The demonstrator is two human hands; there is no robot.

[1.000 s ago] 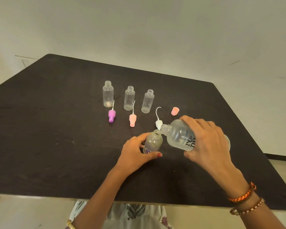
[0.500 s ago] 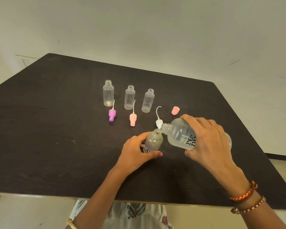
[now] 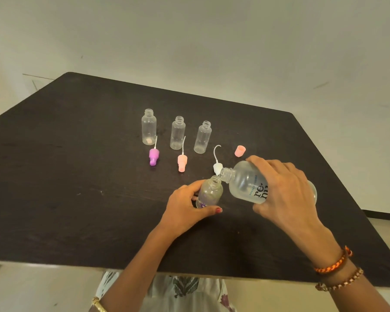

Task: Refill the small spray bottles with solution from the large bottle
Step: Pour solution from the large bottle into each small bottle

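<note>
The person's right hand [image 3: 284, 190] wraps its fingers around the large bottle [image 3: 245, 183] and holds it tipped on its side, with its open mouth right at the mouth of a small spray bottle [image 3: 209, 192]. The left hand [image 3: 185, 210] curls its fingers and thumb around that small bottle, which stands a bit tilted on the dark table [image 3: 65, 176], near the middle and a little to the right. Behind the hands, three more small bottles stand upright in a row with no tops on: the left bottle [image 3: 148, 127], the middle bottle [image 3: 178, 133] and the right bottle [image 3: 203, 137]. Just in front of them lie a purple spray top [image 3: 153, 156], a pink spray top [image 3: 181, 162] and a white spray top [image 3: 218, 166], each with a thin tube. The white one lies just behind the large bottle's neck. A pink cap [image 3: 240, 151] sits near the right hand's fingertips. The left half of the table has lots of open room. The near edge runs just below the wrists, and the right edge is close to the right arm.
</note>
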